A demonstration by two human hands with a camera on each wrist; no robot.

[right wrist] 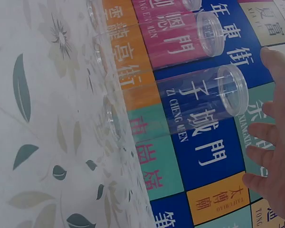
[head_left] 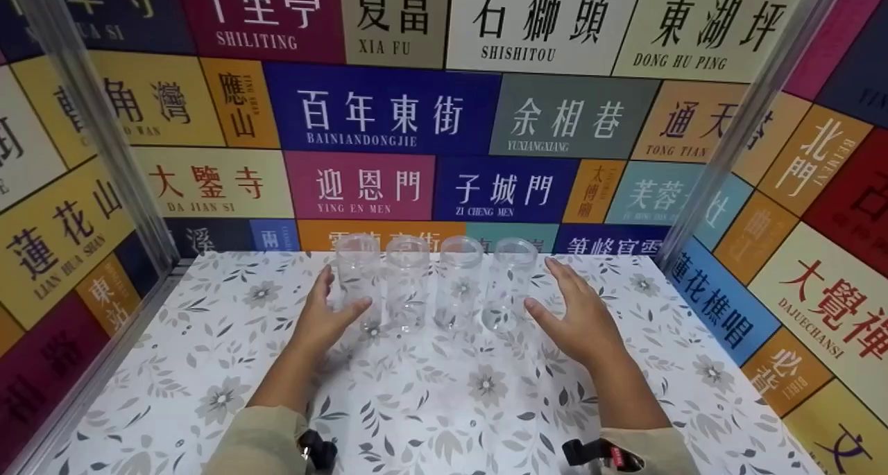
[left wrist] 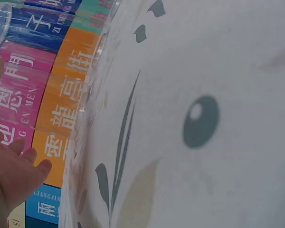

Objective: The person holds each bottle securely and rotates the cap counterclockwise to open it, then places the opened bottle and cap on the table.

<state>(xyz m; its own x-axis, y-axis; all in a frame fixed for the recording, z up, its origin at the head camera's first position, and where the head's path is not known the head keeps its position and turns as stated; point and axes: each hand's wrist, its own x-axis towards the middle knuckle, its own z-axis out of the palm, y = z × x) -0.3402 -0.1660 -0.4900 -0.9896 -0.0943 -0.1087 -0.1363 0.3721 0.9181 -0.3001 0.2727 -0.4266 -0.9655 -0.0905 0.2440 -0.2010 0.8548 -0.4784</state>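
Note:
Several clear plastic jars with round lids stand upright in a row on the table; the leftmost jar (head_left: 358, 277) and the rightmost jar (head_left: 510, 288) are at its ends. My left hand (head_left: 326, 319) is at the outer side of the leftmost jar, thumb spread and overlapping its lower part in the head view. On the other side, my right hand (head_left: 581, 319) is beside the rightmost jar, fingers extended and thumb apart. The right wrist view shows a gap between this hand (right wrist: 280, 128) and the near jar (right wrist: 171, 104). Neither hand grips anything.
A white tabletop (head_left: 444, 406) with a grey leaf and flower print lies under the jars. Behind it and at both sides rise walls of coloured panels (head_left: 381, 107) with Chinese lettering. Clear upright corner strips (head_left: 111, 128) stand at left and right.

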